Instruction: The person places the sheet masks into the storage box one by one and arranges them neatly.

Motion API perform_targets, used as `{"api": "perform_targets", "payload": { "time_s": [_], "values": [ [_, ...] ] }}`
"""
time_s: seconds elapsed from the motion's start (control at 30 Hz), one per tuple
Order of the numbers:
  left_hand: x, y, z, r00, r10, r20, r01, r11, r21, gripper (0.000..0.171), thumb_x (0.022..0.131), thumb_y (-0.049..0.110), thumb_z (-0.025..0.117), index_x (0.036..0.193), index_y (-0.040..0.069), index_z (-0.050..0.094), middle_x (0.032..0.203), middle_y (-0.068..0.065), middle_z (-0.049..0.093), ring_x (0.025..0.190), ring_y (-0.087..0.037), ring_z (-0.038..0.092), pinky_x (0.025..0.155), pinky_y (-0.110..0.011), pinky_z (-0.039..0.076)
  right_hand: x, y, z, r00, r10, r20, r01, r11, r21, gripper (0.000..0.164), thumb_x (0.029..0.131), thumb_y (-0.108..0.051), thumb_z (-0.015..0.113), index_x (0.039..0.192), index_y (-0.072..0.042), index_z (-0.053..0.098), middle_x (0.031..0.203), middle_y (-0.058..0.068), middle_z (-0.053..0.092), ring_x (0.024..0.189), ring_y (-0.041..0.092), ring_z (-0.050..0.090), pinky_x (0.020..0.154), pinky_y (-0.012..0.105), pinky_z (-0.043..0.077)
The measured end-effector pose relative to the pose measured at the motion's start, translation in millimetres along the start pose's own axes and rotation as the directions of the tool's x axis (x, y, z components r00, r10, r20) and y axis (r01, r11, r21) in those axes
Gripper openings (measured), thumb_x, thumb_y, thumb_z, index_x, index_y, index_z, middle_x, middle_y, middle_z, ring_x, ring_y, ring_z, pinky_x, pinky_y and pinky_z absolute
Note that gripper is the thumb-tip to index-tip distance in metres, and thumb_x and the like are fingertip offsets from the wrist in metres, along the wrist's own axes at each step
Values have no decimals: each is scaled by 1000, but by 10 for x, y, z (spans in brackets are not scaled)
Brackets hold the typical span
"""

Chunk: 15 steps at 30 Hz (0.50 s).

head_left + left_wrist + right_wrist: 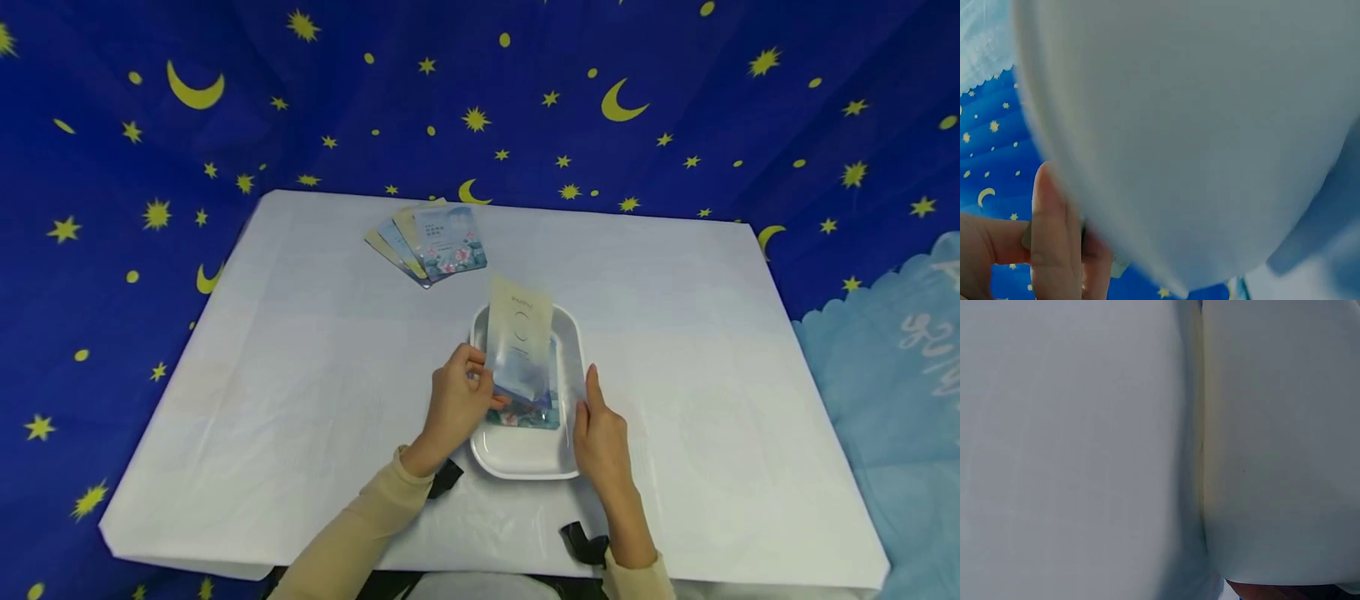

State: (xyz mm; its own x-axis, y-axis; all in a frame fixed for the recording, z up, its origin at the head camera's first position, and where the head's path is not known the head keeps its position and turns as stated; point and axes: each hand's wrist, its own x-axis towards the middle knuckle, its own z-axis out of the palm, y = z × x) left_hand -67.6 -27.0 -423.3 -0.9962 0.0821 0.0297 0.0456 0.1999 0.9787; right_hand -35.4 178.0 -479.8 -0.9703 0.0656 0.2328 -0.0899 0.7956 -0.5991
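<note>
A white tray (525, 463) stands in the middle of the table in the head view. My left hand (461, 398) reaches over its left rim and pinches a pale yellow and blue flat sachet (521, 333). Beneath that sachet, a blue floral sachet (525, 417) lies inside the tray. With thumb and fingers my right hand (604, 437) holds the tray's right side, the index finger pointing along the rim. The left wrist view is mostly the tray's outer wall (1197, 137), with left fingers (1057, 244) beside it; the right wrist view shows the opposite wall (1279, 444).
Several fanned-out sachets (450, 242), the top one with pink flowers, lie near the table's back edge. White sheeting covers the table (300, 375). A blue curtain (405, 100) with yellow moons and stars hangs behind. Black straps (583, 543) show near both wrists.
</note>
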Motion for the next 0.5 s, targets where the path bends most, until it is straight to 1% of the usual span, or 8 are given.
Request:
{"api": "perform_targets", "payload": {
  "time_s": [0.03, 0.13, 0.2, 0.23, 0.27, 0.33, 0.43, 0.5],
  "values": [
    [-25, -18, 29, 1000, -9, 13, 8, 1000, 6, 9, 94, -6, 46, 103, -6, 49, 96, -28, 62, 61, -31, 72, 56, -29, 59, 0, -1, -3, 1000, 0, 2, 0, 1000, 0, 50, 95, 3, 52, 143, 10, 39, 121, 35, 60, 80, 44, 67, 70, 53, 54],
    [-80, -48, 109, 999, -24, 32, 23, 999, 24, 9, 94, -7, 46, 103, -8, 48, 95, -27, 62, 60, -30, 72, 55, -28, 58, 1, -3, -9, 1000, 8, 9, -8, 1000, -5, 50, 95, 3, 51, 144, 9, 39, 101, 34, 65, 69, 38, 64, 66, 51, 52],
    [-95, -60, 160, 999, -29, 21, 28, 999, 31, 9, 93, -9, 47, 102, -9, 49, 91, -26, 62, 59, -30, 71, 53, -24, 57, -1, -4, -10, 1000, 13, 10, -13, 1000, -8, 51, 95, 3, 51, 144, 8, 39, 87, 31, 65, 62, 32, 58, 63, 49, 50],
    [-100, -66, 184, 1000, -25, 14, 24, 999, 42, 9, 92, -10, 47, 101, -9, 49, 89, -26, 63, 58, -30, 71, 53, -23, 56, -1, -4, -10, 1000, 17, 11, -17, 1000, -7, 51, 95, 3, 51, 144, 8, 39, 82, 30, 64, 60, 31, 56, 63, 49, 49],
    [-102, -69, 206, 1000, -20, 3, 19, 998, 60, 8, 92, -10, 47, 100, -9, 49, 88, -25, 63, 57, -29, 71, 52, -20, 55, -2, -3, -8, 1000, 19, 12, -19, 1000, -8, 51, 95, 3, 51, 144, 8, 39, 81, 30, 63, 61, 31, 56, 63, 48, 49],
    [-107, -86, 247, 1000, -8, -11, 9, 996, 92, 9, 92, -11, 48, 99, -8, 50, 85, -23, 63, 56, -27, 70, 50, -17, 53, -2, 3, -4, 1000, 18, 12, -18, 1000, -7, 51, 95, 3, 51, 144, 8, 39, 87, 31, 65, 64, 32, 60, 64, 49, 51],
    [-115, -109, 294, 1000, 3, -19, 0, 991, 131, 9, 91, -11, 49, 99, -8, 51, 83, -22, 64, 54, -25, 70, 49, -15, 51, -2, 10, 4, 1000, 20, 15, -20, 1000, -3, 51, 95, 3, 51, 144, 8, 39, 107, 35, 65, 71, 38, 65, 67, 51, 53],
    [-121, -124, 314, 1000, 3, -13, -1, 988, 155, 10, 91, -10, 50, 100, -8, 51, 83, -21, 66, 55, -24, 70, 50, -14, 51, -1, 10, 7, 1000, 16, 11, -16, 1000, -3, 51, 95, 3, 51, 144, 8, 39, 110, 35, 64, 71, 38, 65, 67, 52, 53]
  ]
}}
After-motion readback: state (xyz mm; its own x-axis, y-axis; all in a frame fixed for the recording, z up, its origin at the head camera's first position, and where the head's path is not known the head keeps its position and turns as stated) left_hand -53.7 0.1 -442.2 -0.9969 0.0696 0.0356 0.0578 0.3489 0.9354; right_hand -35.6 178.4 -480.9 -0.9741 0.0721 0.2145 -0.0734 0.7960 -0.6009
